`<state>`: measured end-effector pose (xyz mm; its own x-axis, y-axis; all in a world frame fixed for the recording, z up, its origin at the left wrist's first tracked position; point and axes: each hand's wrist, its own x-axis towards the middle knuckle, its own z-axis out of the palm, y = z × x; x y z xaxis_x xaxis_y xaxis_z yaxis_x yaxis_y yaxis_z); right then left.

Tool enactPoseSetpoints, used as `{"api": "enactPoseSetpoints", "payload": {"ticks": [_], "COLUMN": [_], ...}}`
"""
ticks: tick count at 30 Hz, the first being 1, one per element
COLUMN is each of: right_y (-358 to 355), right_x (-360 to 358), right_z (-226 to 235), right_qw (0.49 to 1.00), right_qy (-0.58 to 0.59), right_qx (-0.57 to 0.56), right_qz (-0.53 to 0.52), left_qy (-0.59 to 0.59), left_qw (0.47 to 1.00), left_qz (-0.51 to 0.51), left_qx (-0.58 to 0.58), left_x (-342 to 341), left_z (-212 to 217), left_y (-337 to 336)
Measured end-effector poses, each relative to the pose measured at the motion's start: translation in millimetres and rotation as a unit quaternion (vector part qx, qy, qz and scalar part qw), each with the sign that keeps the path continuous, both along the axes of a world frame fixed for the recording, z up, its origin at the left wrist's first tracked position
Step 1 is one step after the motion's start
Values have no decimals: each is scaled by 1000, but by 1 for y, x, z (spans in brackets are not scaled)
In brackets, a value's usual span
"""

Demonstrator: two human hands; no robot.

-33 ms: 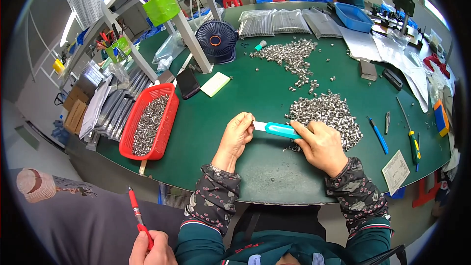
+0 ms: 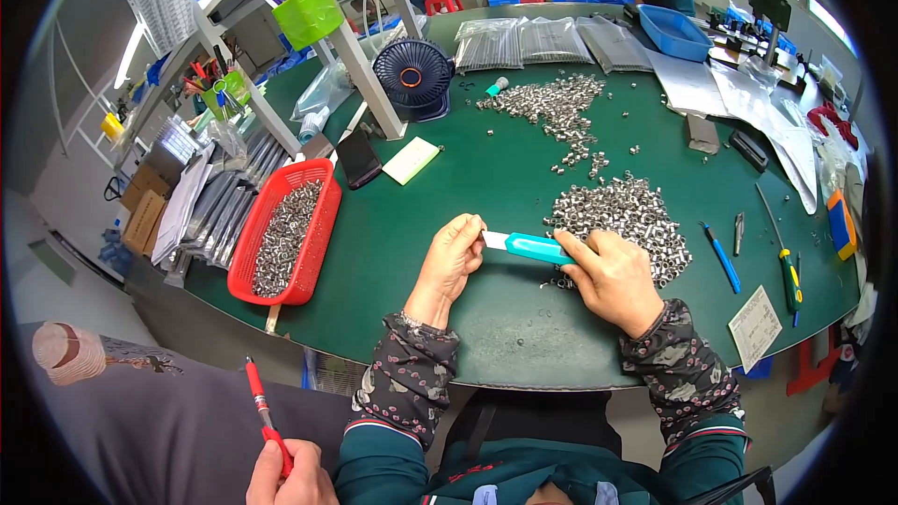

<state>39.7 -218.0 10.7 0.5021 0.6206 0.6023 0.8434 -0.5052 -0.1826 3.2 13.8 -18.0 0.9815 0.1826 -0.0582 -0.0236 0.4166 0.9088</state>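
The person's two hands are apart, each clamped on one end of the same teal-handled flat-bladed tool (image 2: 538,248). The left hand (image 2: 451,257) pinches the tip of its pale blade between thumb and fingers, while the right hand (image 2: 613,281) closes thumb and fingers around the far end of the handle. The tool lies nearly level across the gap between them, in front of the person and over the green tabletop (image 2: 402,215); its handle overlaps the near left edge of a pile of small metal rings (image 2: 622,210), and whether it touches them cannot be told.

A second, looser scatter of metal rings (image 2: 552,105) spreads farther back. To the left stands a red plastic basket (image 2: 314,257) filled with similar small metal pieces, with a dark phone (image 2: 358,159) and a pale yellow notepad (image 2: 410,161) near it. A dark blue fan (image 2: 412,75) stands behind these.

On the right, a blue pen-like tool (image 2: 722,260), a green-and-yellow-handled screwdriver (image 2: 790,281) and a printed card (image 2: 754,329) lie near the table's edge. At the lower left, a co-worker's hand (image 2: 295,477) holds a red pen-shaped tool (image 2: 255,388) away from the person's hands.
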Motion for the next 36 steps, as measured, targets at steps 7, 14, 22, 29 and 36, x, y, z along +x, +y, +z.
{"api": "enactPoseSetpoints", "payload": {"ticks": [7, 14, 22, 29, 36], "right_y": [0, -4, -5, -7, -17], "right_x": [3, 1, -4, 1, 17], "right_z": [-1, 8, 18, 15, 10], "right_qw": [1000, 999, 994, 996, 990], "right_qy": [-6, -15, -79, -68, 6], "right_qx": [15, 47, 21, 20, 132], "right_qz": [14, -12, 66, 48, -40], "left_qy": [22, 16, -1, -36, -6], "left_qw": [999, 995, 991, 991, 995], "left_qz": [-34, -51, 65, 70, 87], "left_qx": [-33, -79, -114, -108, -46], "left_x": [3, -1, 2, 2, 3], "left_z": [-1, -3, 2, 2, 4], "left_y": [3, 2, 11, 15, 3]}}
